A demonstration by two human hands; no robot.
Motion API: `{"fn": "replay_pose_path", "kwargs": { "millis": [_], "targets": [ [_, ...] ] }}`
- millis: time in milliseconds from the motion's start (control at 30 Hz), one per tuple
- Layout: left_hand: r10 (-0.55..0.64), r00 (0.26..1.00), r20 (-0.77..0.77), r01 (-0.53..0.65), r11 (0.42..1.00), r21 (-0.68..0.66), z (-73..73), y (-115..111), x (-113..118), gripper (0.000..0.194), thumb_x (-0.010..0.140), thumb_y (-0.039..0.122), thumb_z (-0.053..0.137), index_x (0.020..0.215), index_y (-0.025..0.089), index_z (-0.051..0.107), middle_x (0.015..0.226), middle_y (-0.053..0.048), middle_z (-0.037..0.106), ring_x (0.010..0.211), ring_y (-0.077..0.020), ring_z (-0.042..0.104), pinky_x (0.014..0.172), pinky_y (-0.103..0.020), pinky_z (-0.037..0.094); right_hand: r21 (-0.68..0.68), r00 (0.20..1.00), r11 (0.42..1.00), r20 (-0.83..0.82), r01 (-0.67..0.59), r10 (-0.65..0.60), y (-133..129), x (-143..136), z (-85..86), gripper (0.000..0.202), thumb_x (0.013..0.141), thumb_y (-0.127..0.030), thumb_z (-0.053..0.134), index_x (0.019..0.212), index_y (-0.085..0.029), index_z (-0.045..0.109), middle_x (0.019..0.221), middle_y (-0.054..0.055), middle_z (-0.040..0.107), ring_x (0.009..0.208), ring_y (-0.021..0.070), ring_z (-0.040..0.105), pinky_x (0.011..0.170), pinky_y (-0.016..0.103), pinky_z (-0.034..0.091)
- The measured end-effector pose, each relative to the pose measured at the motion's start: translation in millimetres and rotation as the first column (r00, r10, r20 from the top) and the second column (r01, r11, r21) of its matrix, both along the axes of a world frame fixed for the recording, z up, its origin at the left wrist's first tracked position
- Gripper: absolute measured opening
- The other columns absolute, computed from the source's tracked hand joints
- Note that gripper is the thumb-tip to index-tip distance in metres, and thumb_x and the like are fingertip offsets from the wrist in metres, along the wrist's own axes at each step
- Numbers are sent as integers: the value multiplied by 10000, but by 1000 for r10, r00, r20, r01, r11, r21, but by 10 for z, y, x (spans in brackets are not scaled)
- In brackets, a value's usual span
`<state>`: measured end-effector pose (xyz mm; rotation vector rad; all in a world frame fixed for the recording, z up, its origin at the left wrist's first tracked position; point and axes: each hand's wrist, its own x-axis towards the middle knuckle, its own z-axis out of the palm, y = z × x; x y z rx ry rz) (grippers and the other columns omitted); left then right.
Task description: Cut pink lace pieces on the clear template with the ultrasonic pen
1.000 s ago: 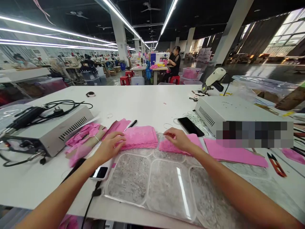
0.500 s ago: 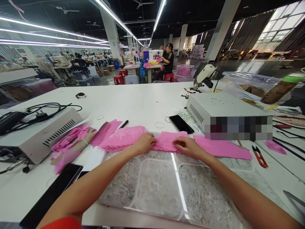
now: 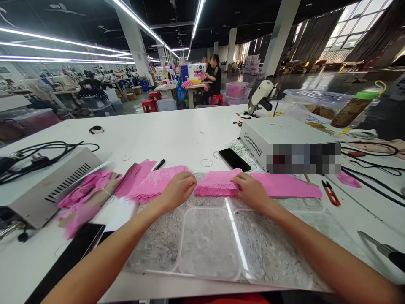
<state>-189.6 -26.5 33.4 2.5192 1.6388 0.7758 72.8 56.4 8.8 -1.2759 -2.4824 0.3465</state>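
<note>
My right hand [image 3: 253,192] pinches the right end of a short stack of pink lace fabric [image 3: 217,184] with a scalloped lower edge. At the stack's left end is my left hand [image 3: 179,188], its thumb and fingers drawn together; anything between the fingertips is too small to make out. Left of that hand lies another pile of pink lace pieces [image 3: 158,181], partly covered by it. A plain pink fabric strip [image 3: 287,185] extends to the right from behind my right hand. A grey marbled mat [image 3: 209,240] with a glossy surface lies under the fabric and my forearms.
A grey metal box [image 3: 287,126] stands at right beside a black phone [image 3: 234,159]. Red-handled thread snips [image 3: 331,193] and scissors [image 3: 382,247] lie at right. Another grey box [image 3: 53,185] with cables and a bundle of pink fabric [image 3: 88,190] are at left. A co-worker [image 3: 214,78] sits beyond.
My left hand has come slightly left, off the middle lace stack, whose left end now shows. The right hand keeps its pinch on the stack. The whole view has shifted a little.
</note>
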Motion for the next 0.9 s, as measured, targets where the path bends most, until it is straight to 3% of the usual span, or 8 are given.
{"fn": "replay_pose_path", "kwargs": {
  "millis": [67,167,267,367,433,633,767,900],
  "targets": [
    [-26,1000,-9,26,1000,-8,-27,-257,-83,171,937,181,473,876,184,633,1000,-72,658,947,-186,607,844,-320,487,1,999,999,26,-34,34,-98,105,-21,327,783,-30,499,991,-183,701,1061,95,689,1002,231,628,771,320,498],
    [-46,999,-30,44,998,-42,-54,-670,-208,185,940,167,453,875,189,625,1006,-65,648,914,-179,610,812,-310,483,61,977,977,66,-205,201,-382,162,-84,310,805,-34,494,960,-191,711,986,80,701,886,202,651,727,304,513],
    [-47,995,-93,36,992,-124,-35,-1021,-333,191,927,147,452,834,186,615,962,-58,640,873,-180,600,791,-308,473,155,899,886,96,-437,427,-680,126,-134,312,813,-15,474,931,-186,708,885,76,696,775,184,646,665,287,517],
    [-63,983,-175,20,971,-240,35,-1233,-421,193,906,123,463,797,180,612,928,-53,638,860,-179,591,791,-304,464,157,839,826,33,-541,544,-787,61,-127,319,819,-19,470,972,-191,691,908,67,695,787,171,652,670,269,526],
    [-63,979,-193,5,959,-284,90,-1270,-429,172,893,131,499,784,181,623,929,-50,642,857,-178,592,788,-297,463,169,847,838,-34,-519,531,-720,-6,-108,304,841,-45,461,1001,-185,679,939,73,696,811,169,661,687,269,531],
    [25,978,-206,-78,964,-253,81,-852,-152,129,898,168,545,882,193,671,964,-44,659,894,-185,614,813,-301,474,77,947,946,-29,-316,319,-332,-367,-90,193,828,-145,562,982,-184,671,1003,95,691,928,215,642,691,285,493],
    [69,977,-202,-116,966,-233,-78,-396,103,180,873,211,605,1044,177,652,1113,-82,633,1030,-223,600,896,-335,470,19,950,950,-18,-312,312,-217,-520,-97,128,842,-163,553,857,-185,679,911,82,693,889,201,630,675,265,445],
    [72,978,-196,-119,964,-238,-197,-97,230,168,868,267,626,991,159,663,1060,-93,637,981,-233,613,869,-348,482,-67,958,957,-62,-284,280,-124,-525,-107,180,870,-203,512,788,-192,672,817,46,695,752,158,616,634,252,409]
  ]
}}
